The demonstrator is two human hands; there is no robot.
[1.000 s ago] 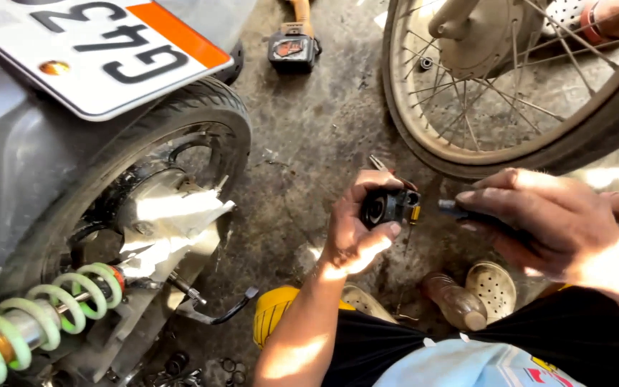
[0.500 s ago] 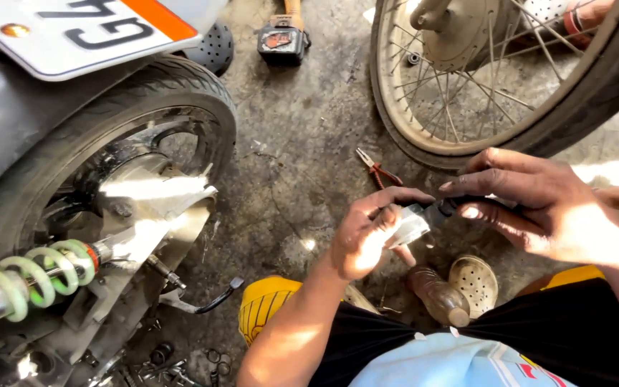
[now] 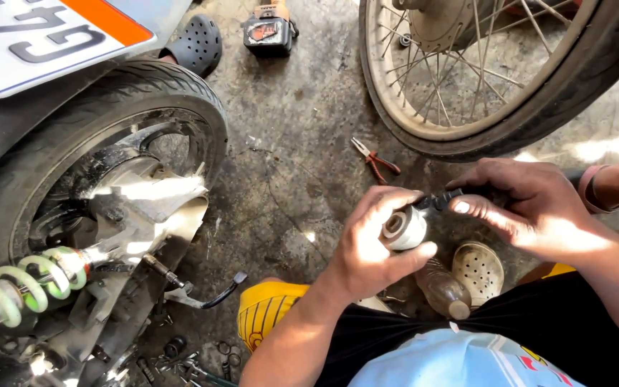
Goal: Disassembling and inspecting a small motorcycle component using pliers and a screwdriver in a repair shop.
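A: what's in the hands here?

B: left hand (image 3: 370,247) is wrapped round a small round metal part (image 3: 404,228), right hand (image 3: 521,204) pinches a black tool (image 3: 444,200) right against it

A: and around them?

B: red-handled pliers (image 3: 375,159) on the concrete floor (image 3: 302,122), spoked wheel (image 3: 481,72) above, scooter rear tyre (image 3: 120,107) with a green spring shock (image 3: 19,276) on the left, plastic bottle (image 3: 444,288) below the hands

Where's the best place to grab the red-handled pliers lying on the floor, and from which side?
Grip the red-handled pliers by the two red handles, which point lower right, toward the hands. Come from above and from the handle side: they lie flat on the concrete floor, jaws pointing up-left, with clear floor around them. The spoked wheel is close behind, so avoid approaching from there.
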